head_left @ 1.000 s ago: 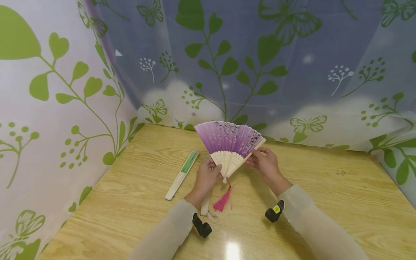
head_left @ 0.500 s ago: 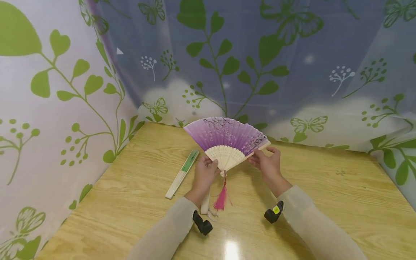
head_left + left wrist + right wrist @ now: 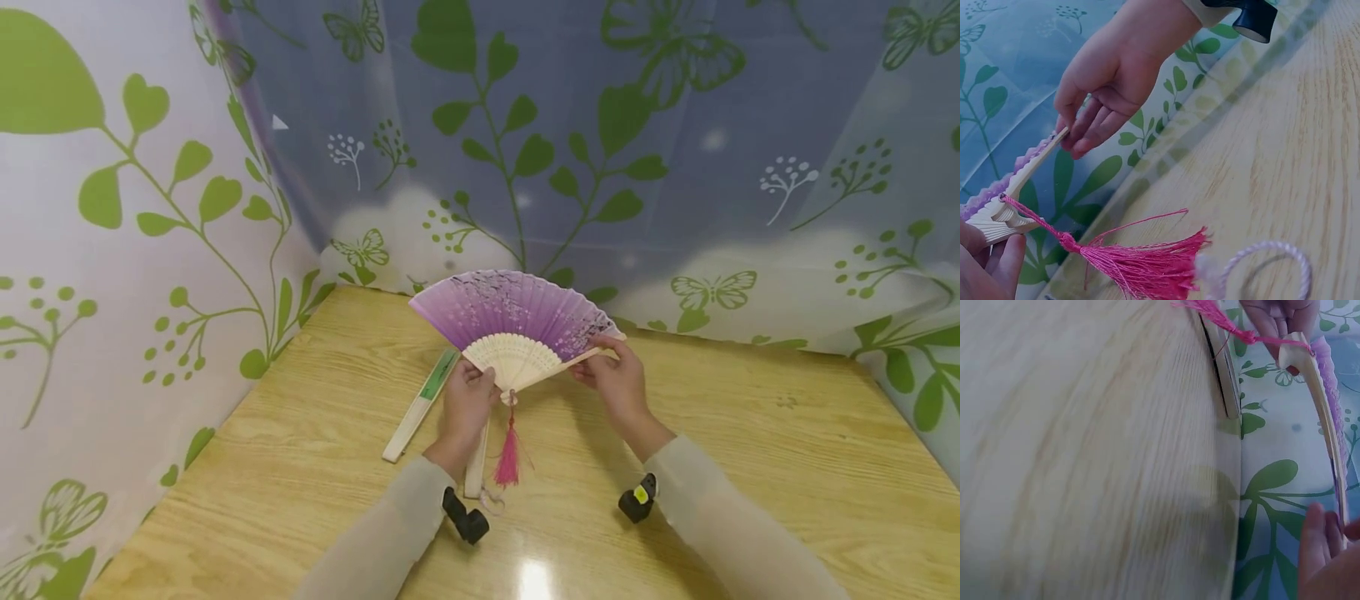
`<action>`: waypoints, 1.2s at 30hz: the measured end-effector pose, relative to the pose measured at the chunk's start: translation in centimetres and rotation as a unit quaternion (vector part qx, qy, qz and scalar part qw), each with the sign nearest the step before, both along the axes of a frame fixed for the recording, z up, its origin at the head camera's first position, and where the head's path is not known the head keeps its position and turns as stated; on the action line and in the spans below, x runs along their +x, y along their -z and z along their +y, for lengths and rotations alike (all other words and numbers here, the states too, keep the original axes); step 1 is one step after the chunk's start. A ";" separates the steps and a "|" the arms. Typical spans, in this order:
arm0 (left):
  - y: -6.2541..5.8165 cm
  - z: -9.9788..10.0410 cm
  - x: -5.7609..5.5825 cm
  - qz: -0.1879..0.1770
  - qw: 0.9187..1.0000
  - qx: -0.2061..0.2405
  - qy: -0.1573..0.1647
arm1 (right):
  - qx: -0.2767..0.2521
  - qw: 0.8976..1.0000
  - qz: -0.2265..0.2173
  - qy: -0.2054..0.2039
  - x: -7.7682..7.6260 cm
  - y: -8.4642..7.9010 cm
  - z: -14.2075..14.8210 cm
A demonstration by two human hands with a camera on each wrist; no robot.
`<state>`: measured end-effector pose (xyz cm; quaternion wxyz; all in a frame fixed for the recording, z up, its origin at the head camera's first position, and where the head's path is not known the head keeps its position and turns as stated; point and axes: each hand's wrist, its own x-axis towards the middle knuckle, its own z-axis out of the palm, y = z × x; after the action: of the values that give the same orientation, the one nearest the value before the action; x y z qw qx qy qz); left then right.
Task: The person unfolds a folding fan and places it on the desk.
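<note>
A purple folding fan [image 3: 517, 317] with dark branches and pale ribs is spread wide above the table in the head view. My left hand [image 3: 467, 408] pinches it low on its left side, near the pivot. With thumb and fingers my right hand [image 3: 621, 387] holds the outer guard stick on the right. From the pivot hangs a pink tassel [image 3: 507, 454], seen large as a pink tassel [image 3: 1147, 262] in the left wrist view. In the right wrist view the right fingers [image 3: 1315, 540] lie beside the guard stick [image 3: 1322, 419].
A folded fan with a green section [image 3: 420, 404] lies on the wooden table [image 3: 300, 467], left of my left hand. Another folded pale fan [image 3: 474, 471] lies partly hidden under that hand, with a pale cord loop [image 3: 1304, 269] at its end. A patterned cloth [image 3: 525, 192] hangs behind.
The purple fan has spread wider, its left edge swinging out to the left. The pivot and left hand have shifted slightly left and up; the tassel now hangs straighter.
</note>
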<state>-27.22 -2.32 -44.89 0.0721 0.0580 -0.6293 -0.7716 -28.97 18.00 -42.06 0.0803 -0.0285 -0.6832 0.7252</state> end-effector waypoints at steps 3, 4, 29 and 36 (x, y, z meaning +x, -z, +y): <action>0.0 -0.4 0.1 -0.002 1.000 -0.021 -0.004 | 0.076 0.997 0.003 -0.027 0.1 0.1 0.5; -0.1 -0.5 0.1 -0.002 1.000 -0.025 -0.004 | 0.110 0.993 0.007 -0.033 0.2 0.1 0.7; -0.4 -2.3 -0.1 -0.011 1.000 0.002 0.003 | 0.584 0.734 0.342 0.060 1.3 -0.4 1.9; -0.5 -2.8 -0.3 -0.008 1.000 0.012 0.000 | 0.600 0.716 0.356 0.037 1.9 -0.6 1.9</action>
<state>-27.53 -5.09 -44.39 0.0658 0.0650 -0.6203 -0.7789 -27.08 19.85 -41.46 0.3445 0.2605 -0.8944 0.1163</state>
